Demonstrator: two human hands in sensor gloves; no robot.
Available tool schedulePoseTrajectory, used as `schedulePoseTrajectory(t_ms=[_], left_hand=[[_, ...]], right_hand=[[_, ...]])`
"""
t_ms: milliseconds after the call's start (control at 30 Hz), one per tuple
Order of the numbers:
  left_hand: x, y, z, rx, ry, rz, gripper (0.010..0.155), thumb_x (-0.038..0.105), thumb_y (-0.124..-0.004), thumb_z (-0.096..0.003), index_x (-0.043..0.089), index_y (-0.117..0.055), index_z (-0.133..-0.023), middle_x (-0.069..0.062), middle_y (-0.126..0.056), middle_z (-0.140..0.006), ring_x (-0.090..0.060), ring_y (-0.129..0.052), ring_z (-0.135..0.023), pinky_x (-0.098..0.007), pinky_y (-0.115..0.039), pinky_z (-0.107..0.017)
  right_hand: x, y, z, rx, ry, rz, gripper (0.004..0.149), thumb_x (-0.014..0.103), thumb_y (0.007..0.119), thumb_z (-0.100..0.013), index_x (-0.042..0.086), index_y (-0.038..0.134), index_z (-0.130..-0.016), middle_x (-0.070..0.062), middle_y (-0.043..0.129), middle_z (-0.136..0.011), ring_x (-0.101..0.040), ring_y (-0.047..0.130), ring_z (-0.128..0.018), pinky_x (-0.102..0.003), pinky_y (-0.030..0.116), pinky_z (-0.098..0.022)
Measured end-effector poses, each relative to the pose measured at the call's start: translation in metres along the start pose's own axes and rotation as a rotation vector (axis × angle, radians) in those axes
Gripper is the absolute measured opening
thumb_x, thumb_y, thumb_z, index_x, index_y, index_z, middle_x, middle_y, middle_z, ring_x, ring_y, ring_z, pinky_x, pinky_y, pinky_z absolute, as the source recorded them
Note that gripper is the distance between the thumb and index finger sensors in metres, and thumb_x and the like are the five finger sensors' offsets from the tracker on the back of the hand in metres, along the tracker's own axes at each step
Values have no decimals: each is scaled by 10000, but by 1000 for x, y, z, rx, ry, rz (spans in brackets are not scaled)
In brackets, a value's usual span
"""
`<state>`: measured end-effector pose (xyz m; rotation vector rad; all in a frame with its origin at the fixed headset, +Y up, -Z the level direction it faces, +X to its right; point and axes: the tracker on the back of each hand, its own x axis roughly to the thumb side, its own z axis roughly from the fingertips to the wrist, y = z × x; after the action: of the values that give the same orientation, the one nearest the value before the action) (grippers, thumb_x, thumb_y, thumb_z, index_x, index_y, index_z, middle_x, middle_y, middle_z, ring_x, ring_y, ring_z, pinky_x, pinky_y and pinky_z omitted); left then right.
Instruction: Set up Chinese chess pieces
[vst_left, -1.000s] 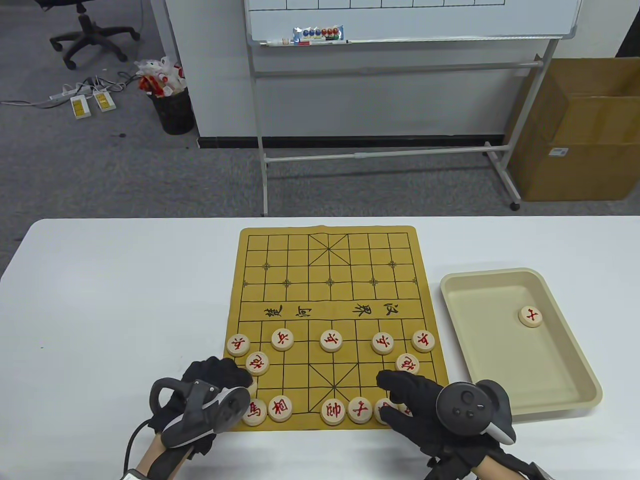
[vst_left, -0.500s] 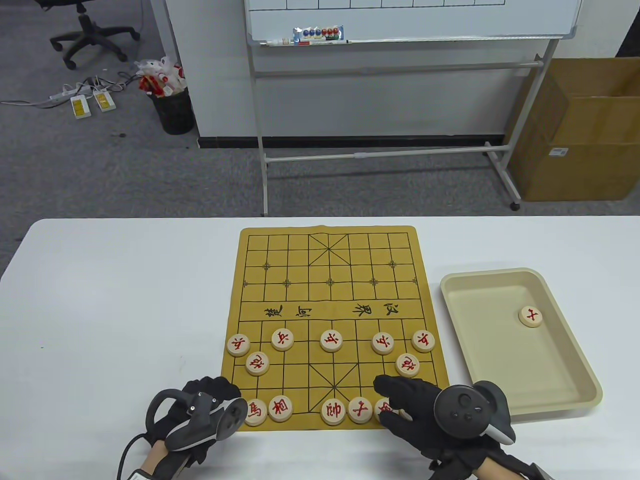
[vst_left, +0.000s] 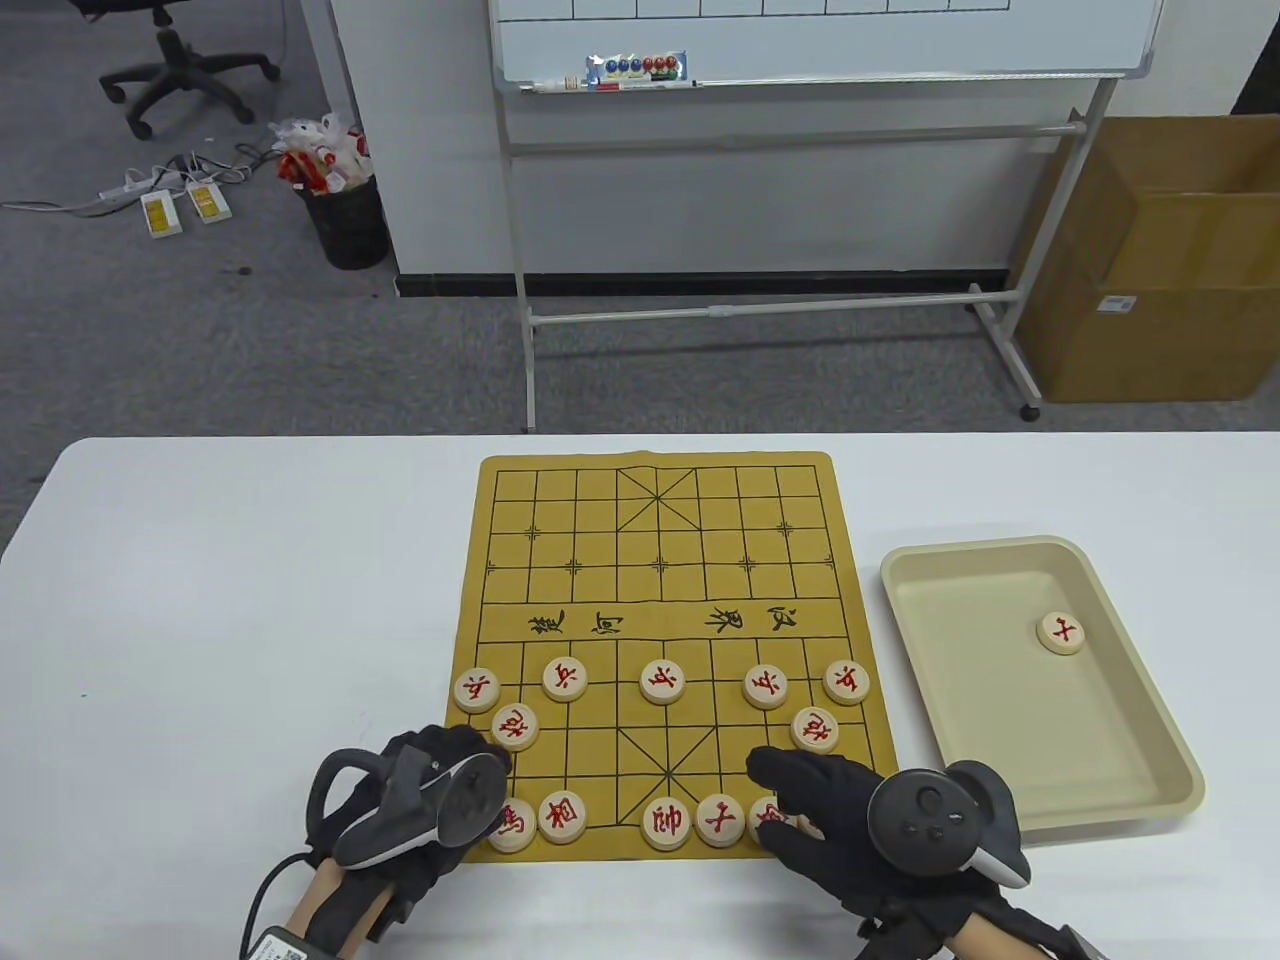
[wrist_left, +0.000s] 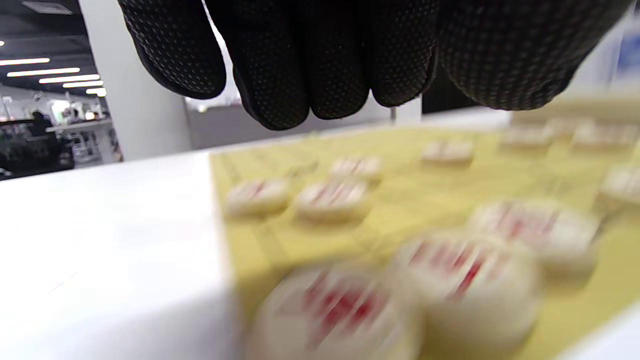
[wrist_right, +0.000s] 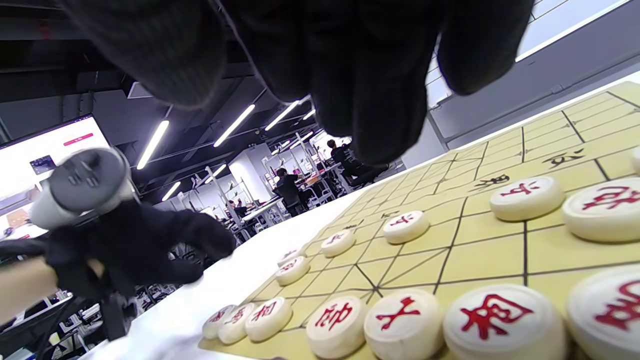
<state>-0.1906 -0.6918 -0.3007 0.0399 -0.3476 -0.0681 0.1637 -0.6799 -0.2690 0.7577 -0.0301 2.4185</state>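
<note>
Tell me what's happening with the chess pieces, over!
Left hand and right hand open, holding nothing, over the board's near corners. Red pieces line the near rows. One piece waits in the tray. Nothing in the way.

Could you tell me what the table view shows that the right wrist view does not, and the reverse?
Only the table view shows the beige tray with one piece lying in it, and the right hand from above over the board's near right pieces. Only the right wrist view shows a gap under the right hand's fingertips, which hang above the pieces. Both show the yellow board, its red-lettered pieces and the left hand.
</note>
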Motion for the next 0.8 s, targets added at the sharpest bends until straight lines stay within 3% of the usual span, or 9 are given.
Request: schedulePoseTrajectory(t_ms=[100, 233, 367, 467, 633, 733, 800], left_hand=[[35, 28, -6, 113, -55, 118, 690, 558, -785, -334, 335, -654, -974, 43, -741, -1039, -229, -804, -983, -529, -702, -737], [73, 43, -16, 132, -167, 279, 713, 564, -751, -359, 340, -601, -1018, 35, -677, -1099, -243, -730, -1042, -549, -656, -763], [96, 28, -20, 151, -223, 357, 755, 578, -749, -355, 317, -564, -1039, 17, -634, -1121, -264, -689, -1059, -559, -632, -765], [97, 13, -15, 166, -246, 397, 754, 588, -747, -355, 321, -575, -1038, 21, -653, -1116, -261, -705, -1051, -562, -640, -759], [97, 7, -13, 168, -248, 394, 759, 589, -749, -353, 311, -577, -1037, 18, -658, -1112, -263, -711, -1044, -566, -641, -755], [98, 6, -12, 177, -246, 381, 758, 588, -749, -353, 310, -579, -1037, 19, -662, -1109, -262, -715, -1042, -564, -643, -754], [98, 5, -10, 179, -249, 373, 756, 589, -748, -353, 311, -580, -1036, 18, -660, -1110, -261, -714, -1042, -565, -641, -754]], right_hand=[[0, 1, 0, -6, 1, 18, 717, 478, 779, -468, 115, 629, -1069, -175, 766, -1053, -398, 893, -859, -633, 623, -696], [-2, 3, 0, -9, 2, 27, 746, 489, 780, -467, 129, 588, -1091, -171, 688, -1107, -423, 790, -949, -638, 589, -711], [-4, 6, -1, -5, 11, 39, 761, 495, 780, -465, 139, 563, -1102, -152, 653, -1131, -432, 720, -993, -642, 555, -723], [-4, 14, -2, 22, 7, 62, 771, 501, 778, -465, 145, 548, -1109, -140, 642, -1141, -437, 695, -1006, -640, 539, -730], [0, 22, -6, 25, 0, 105, 791, 505, 780, -460, 147, 521, -1116, -139, 614, -1152, -432, 670, -1022, -642, 527, -734], [-5, 6, -11, -5, 18, 165, 783, 494, 788, -460, 152, 530, -1116, -131, 622, -1155, -434, 667, -1029, -649, 517, -740], [-17, -20, -20, -71, 92, 260, 777, 482, 801, -460, 152, 543, -1115, -128, 629, -1158, -441, 670, -1032, -657, 513, -744]])
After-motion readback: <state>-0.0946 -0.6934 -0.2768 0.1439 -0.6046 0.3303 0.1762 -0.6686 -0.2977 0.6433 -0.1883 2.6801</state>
